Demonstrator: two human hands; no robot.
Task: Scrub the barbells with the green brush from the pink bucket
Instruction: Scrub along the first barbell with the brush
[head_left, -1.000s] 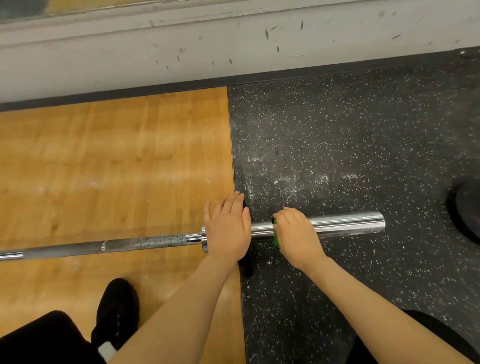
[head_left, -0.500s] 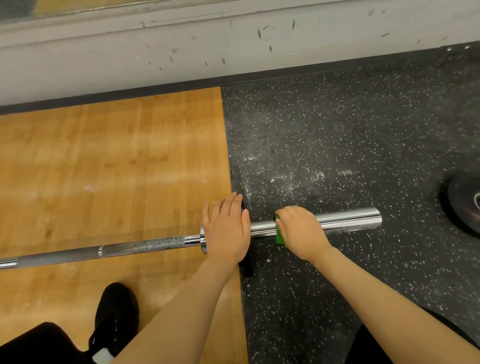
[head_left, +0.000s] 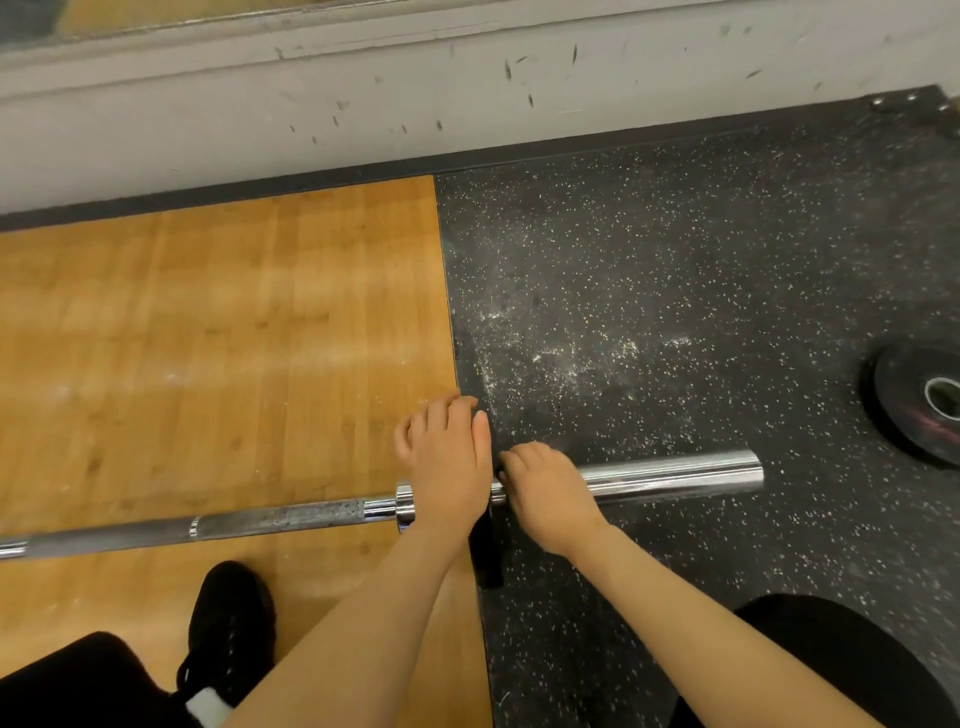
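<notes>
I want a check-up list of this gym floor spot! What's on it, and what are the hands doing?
Surface: wooden platform on the left, speckled black rubber floor on the right, with white dust on it.
Job's things: barbell lies across both floors; brush and bucket not seen.
Clutter: black weight plate lying flat at the right edge.
Grippers: left hand rests flat over the bar's collar; right hand curled on the shiny sleeve.
Cables: nothing seen.
Surroundings: scuffed white wall; black shoe.

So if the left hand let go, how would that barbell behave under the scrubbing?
The barbell is a round steel bar on flat floor, so it would probably roll. Its polished sleeve looks slippery. Probably stiff and heavy; the left hand pressing on it likely steadies it.
</notes>
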